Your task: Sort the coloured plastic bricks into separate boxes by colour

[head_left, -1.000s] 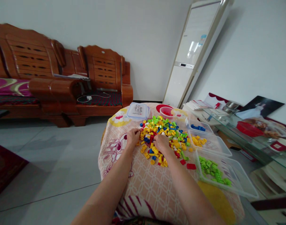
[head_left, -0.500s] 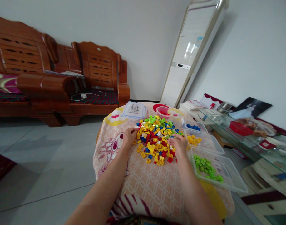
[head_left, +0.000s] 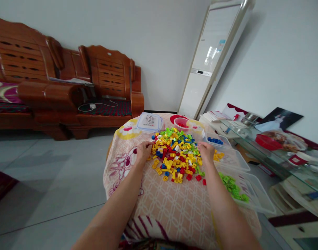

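Note:
A loose heap of small toy building bricks [head_left: 174,152] in yellow, red, green, blue and white covers the middle of the round table. At the heap's left edge rests my left hand [head_left: 144,151], fingers curled and tips against the bricks; what they pinch, if anything, is hidden. My right hand [head_left: 207,151] is over the right edge of the heap, by the bin of yellow bricks [head_left: 218,156]. Its fingers are drawn together, and I cannot see what is in them. Beyond it sits a clear box of blue bricks [head_left: 215,141]; nearer, a clear bin of green bricks [head_left: 234,189], partly behind my forearm.
A round tub [head_left: 181,123] with red pieces stands behind the heap, beside a lidded clear container [head_left: 150,122]. A patterned cloth [head_left: 169,208] covers the table. To the right is a glass-topped table [head_left: 276,166] with a red bowl [head_left: 268,141]. Wooden seats [head_left: 107,80] line the wall.
My right hand has moved right and slightly away from me, off the heap's inner part to its right edge. Its fingers are closer together. My left hand has stayed in place.

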